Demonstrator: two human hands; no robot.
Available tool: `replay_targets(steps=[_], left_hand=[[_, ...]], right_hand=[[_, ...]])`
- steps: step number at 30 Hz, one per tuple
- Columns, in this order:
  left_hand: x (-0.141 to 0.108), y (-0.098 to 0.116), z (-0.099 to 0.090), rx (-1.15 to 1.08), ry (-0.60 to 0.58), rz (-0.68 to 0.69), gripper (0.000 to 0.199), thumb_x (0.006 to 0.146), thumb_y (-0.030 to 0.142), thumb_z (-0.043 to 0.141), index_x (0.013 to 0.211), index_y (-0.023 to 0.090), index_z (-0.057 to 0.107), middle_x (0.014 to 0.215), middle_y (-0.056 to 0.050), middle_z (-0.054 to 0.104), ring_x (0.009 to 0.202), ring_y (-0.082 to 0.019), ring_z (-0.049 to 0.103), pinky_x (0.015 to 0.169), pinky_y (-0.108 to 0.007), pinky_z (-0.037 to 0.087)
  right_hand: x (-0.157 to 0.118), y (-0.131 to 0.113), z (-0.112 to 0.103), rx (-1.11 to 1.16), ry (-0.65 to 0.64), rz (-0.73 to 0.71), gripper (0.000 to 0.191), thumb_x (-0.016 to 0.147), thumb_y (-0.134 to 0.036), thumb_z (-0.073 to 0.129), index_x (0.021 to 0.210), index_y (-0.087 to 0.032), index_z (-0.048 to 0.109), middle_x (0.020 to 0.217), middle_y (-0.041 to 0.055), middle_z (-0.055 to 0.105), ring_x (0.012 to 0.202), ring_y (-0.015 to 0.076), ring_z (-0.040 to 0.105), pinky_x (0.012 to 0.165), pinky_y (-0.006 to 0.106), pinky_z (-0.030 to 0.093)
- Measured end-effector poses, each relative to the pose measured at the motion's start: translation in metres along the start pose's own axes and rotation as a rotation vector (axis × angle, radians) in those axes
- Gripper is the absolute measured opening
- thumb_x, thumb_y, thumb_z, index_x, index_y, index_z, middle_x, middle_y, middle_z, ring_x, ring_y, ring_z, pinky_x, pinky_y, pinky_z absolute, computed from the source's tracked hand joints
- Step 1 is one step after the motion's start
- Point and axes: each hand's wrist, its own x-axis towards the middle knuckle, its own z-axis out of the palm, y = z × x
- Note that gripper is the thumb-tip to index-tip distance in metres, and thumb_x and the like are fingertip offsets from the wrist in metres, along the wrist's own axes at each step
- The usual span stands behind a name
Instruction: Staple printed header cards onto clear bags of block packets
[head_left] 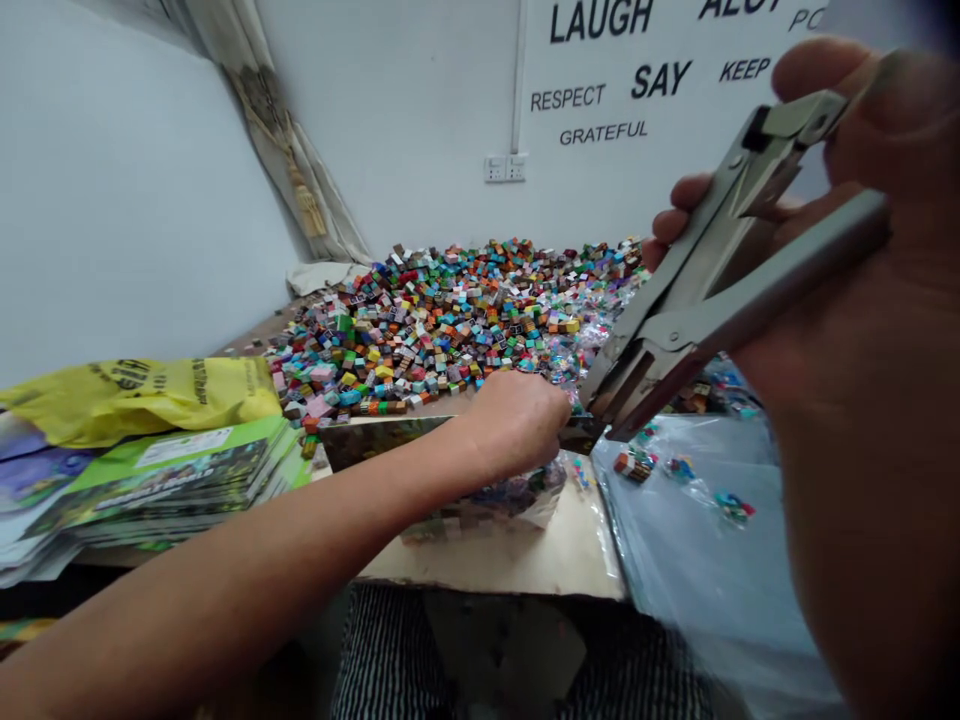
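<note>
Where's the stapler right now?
The stapler is at the right of the head view, held in the right hand, its tip just right of the left hand.

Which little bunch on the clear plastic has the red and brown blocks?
The red and brown bunch, closest to the big stapler. Farther right lie the blue bunch and the teal bunch.

A wooden tabletop (247,338) is largely covered at the back by a broad heap of small multicoloured cubes (442,320). In front of the heap, a pale cardboard sheet (517,560) is laid, with a printed packet (375,443) placed on it. To the heap's left, a yellow plastic bag (142,400) is pressed beside a stack of green printed booklets (172,480). To its right, a clear plastic sheet (690,540) is spread, with small bagged pieces (636,465) lying on it.
</note>
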Motion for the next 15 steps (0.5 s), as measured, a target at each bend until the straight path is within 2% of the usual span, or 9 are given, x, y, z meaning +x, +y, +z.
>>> replay_targets(steps=[3,5,9,15], left_hand=[[0.000,-0.003,0.001,0.012,-0.016,-0.009,0.026,0.070,0.023,0.058,0.088,0.017,0.076,0.069,-0.012,0.068,0.070,-0.025,0.062,0.064,-0.034,0.041],[0.000,-0.004,0.001,0.018,-0.030,-0.019,0.026,0.070,0.024,0.058,0.087,0.017,0.076,0.070,-0.012,0.068,0.070,-0.025,0.062,0.064,-0.034,0.041],[0.002,-0.005,-0.002,0.018,-0.055,-0.052,0.026,0.071,0.025,0.057,0.086,0.017,0.076,0.072,-0.012,0.069,0.069,-0.024,0.061,0.061,-0.032,0.039],[0.001,-0.006,-0.012,-0.009,-0.136,-0.103,0.023,0.073,0.031,0.057,0.081,0.018,0.075,0.066,-0.007,0.065,0.058,-0.019,0.054,0.055,-0.029,0.029]], right_hand=[[-0.001,0.002,0.005,0.032,-0.007,0.018,0.024,0.084,-0.029,0.064,0.107,-0.026,0.063,0.092,-0.0045,0.057,0.092,0.0152,0.063,0.083,0.031,0.057],[0.000,0.007,0.008,0.109,-0.030,0.034,0.033,0.078,-0.026,0.070,0.109,-0.024,0.059,0.088,-0.0052,0.056,0.081,0.0125,0.061,0.075,0.029,0.056],[0.004,0.014,0.010,0.195,-0.089,0.033,0.048,0.073,-0.030,0.076,0.114,-0.022,0.052,0.086,-0.0051,0.059,0.078,0.0118,0.060,0.073,0.028,0.054],[0.008,0.002,0.004,0.200,0.012,-0.024,0.033,0.081,-0.037,0.069,0.107,-0.025,0.053,0.090,-0.0041,0.059,0.084,0.0135,0.063,0.078,0.029,0.055]])
